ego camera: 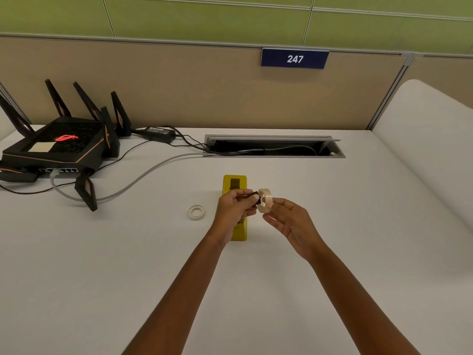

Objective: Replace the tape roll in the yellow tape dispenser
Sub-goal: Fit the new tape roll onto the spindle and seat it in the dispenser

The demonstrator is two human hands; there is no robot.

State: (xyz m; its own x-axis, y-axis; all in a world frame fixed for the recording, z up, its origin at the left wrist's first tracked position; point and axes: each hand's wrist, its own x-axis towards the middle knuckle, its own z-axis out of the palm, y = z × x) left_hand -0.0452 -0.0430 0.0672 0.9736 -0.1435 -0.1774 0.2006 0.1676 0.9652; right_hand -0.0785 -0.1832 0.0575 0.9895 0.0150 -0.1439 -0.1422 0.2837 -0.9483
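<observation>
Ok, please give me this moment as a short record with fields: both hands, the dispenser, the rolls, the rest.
left hand: pinches black spool, its end at the roll's hole
right hand: holds tape roll by its rim
yellow dispenser: on the desk, below the hands, partly hidden
second roll: thin ring, flat on the desk, left of dispenser
rest: router, cable hatch

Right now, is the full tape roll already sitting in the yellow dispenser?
No, the right hand holds the tape roll in the air, beside the left hand's black hub.
</observation>
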